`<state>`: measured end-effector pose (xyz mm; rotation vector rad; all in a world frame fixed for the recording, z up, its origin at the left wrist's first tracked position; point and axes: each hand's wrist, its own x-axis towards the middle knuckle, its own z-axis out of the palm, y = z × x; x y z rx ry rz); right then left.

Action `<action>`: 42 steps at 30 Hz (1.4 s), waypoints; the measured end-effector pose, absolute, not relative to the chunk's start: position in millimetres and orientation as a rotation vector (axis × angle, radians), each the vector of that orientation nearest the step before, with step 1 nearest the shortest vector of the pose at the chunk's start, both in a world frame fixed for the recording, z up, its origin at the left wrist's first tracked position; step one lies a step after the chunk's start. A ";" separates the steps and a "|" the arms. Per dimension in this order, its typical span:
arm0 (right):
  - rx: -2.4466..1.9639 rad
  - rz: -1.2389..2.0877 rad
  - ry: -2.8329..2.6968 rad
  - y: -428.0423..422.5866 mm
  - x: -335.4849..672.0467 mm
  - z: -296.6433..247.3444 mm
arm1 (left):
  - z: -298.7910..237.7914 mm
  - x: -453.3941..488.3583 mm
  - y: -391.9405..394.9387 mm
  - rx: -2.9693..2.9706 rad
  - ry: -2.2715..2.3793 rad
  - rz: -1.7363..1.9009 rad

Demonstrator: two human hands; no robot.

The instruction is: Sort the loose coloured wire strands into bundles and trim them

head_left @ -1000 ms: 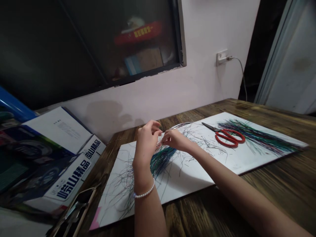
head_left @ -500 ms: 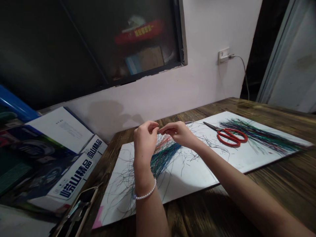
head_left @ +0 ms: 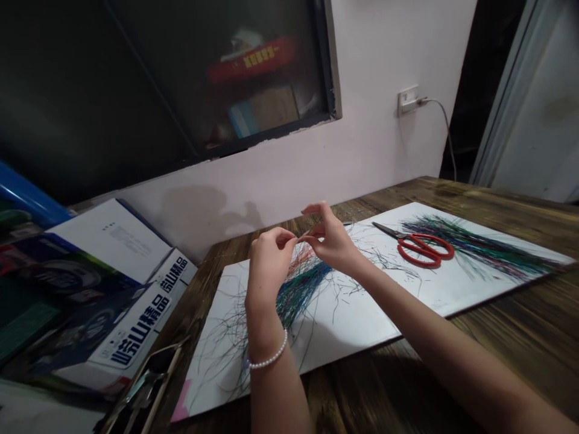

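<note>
Pinching a thin fibre [head_left: 306, 233] with the fingertips [head_left: 292, 239] of left hand [head_left: 270, 265] and right hand [head_left: 330, 241], you held it firmly (close grip suits fine strands), red scissors [head_left: 425, 251] at 2 o'clock.

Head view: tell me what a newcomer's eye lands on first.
Red-handled scissors stand out on the white board, beside a blue-green strand fan at its right end. Nearer, the left hand and right hand meet above a second strand bunch, a pearl bracelet below the left hand.
</note>
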<state>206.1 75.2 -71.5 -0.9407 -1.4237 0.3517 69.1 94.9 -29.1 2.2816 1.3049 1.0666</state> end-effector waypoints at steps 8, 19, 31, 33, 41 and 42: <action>-0.876 0.427 -1.384 71.1 208.3 -65.8 | -35.9 71.8 96.1 2.228 1.113 0.930; -0.951 0.253 -1.196 64.5 226.1 -53.3 | -32.8 74.2 93.5 2.194 1.126 0.977; -0.623 0.406 -1.001 64.4 250.5 -47.7 | -27.4 81.3 84.2 2.264 1.189 0.953; -0.552 0.482 -0.973 65.0 249.8 -47.4 | -27.6 81.9 83.8 2.283 1.202 0.950; -0.574 0.500 -1.079 53.9 244.3 -40.9 | -29.4 84.3 83.6 2.349 1.216 0.944; -0.604 0.480 -1.116 51.8 243.0 -40.0 | -29.2 84.8 82.8 2.355 1.211 0.944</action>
